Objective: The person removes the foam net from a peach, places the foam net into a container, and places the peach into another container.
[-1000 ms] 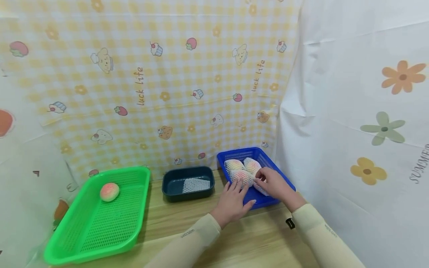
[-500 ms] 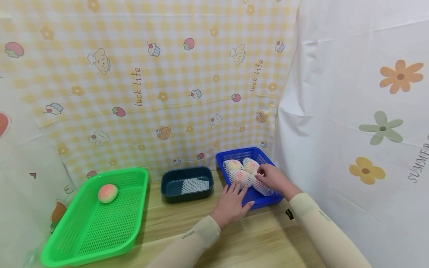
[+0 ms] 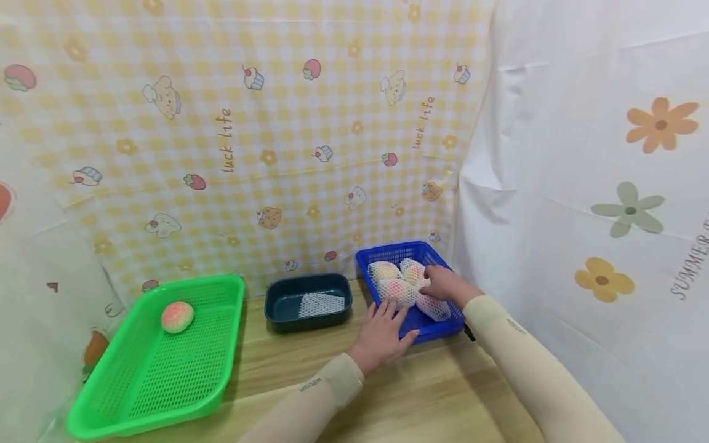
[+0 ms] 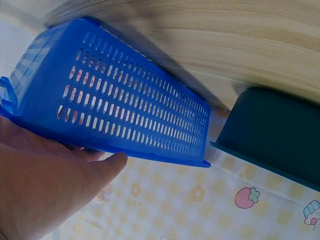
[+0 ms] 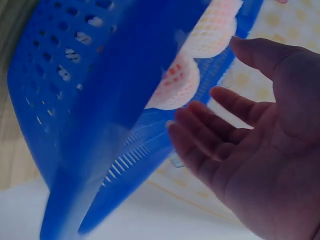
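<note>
Several peaches in white foam nets lie in the blue basket at the right of the head view. My left hand rests on the basket's near left rim with its fingers straight and spread. In the left wrist view its thumb lies along the blue rim. Over the netted peach on the right is my right hand. The right wrist view shows its fingers loosely bent beside the netted peaches, holding nothing. Whether a fingertip touches a net cannot be told.
A dark green box with a flat white foam net inside stands left of the blue basket. Further left, a large green basket holds one bare peach. A patterned cloth hangs behind the wooden table.
My right hand was at the front right netted peach and has drawn slightly up and back, its fingers loosening. That peach settled among the others. My left hand stays on the rim.
</note>
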`<act>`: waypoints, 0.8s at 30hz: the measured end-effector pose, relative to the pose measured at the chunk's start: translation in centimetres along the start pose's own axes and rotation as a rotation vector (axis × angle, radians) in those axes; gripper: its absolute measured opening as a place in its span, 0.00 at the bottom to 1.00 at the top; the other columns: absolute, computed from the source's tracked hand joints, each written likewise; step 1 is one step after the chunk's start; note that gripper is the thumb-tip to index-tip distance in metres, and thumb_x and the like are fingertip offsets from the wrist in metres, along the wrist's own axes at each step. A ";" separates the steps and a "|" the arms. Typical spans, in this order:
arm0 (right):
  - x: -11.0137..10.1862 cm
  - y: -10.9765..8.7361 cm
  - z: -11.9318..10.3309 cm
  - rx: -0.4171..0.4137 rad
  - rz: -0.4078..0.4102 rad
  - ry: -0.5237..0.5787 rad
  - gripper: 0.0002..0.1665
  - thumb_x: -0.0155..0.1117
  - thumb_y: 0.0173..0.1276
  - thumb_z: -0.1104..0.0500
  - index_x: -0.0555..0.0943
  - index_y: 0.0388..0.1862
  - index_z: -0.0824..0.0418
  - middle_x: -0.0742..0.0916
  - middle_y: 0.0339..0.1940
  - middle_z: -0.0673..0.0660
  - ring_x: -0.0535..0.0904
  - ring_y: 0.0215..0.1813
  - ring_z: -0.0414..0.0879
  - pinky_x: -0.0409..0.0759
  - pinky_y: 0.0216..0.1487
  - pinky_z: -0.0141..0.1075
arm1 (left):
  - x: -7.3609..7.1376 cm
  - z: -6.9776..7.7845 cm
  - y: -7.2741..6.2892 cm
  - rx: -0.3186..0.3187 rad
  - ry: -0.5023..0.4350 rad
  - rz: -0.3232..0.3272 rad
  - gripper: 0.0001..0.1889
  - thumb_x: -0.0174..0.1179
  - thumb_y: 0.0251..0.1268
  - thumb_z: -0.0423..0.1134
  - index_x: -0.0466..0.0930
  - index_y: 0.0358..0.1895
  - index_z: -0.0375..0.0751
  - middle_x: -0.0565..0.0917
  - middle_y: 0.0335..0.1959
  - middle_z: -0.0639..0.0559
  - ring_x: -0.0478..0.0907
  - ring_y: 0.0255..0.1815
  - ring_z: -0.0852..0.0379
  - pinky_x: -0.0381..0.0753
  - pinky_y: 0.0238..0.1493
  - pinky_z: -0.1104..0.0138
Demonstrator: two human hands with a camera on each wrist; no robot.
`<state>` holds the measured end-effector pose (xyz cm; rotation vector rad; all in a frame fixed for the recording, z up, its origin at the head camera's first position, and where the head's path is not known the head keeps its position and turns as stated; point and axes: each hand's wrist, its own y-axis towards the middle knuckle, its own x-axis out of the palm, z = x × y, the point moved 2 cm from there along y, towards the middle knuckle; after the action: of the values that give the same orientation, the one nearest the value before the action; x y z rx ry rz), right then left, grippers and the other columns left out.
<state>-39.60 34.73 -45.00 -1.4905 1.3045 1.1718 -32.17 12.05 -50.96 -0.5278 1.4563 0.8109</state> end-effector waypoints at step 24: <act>0.6 3.5 0.5 0.271 -0.222 0.026 0.45 0.83 0.70 0.49 0.76 0.73 0.75 0.84 0.69 0.73 0.80 0.72 0.68 0.76 0.75 0.59 | -0.2 0.0 0.0 -0.017 -0.008 -0.015 0.41 0.34 0.87 0.73 0.61 0.90 0.55 0.63 0.89 0.44 0.56 0.90 0.44 0.56 0.86 0.42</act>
<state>-43.11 34.64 -45.75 -1.4114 1.2252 0.8018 -32.15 12.03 -50.79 -0.5473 1.4379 0.8126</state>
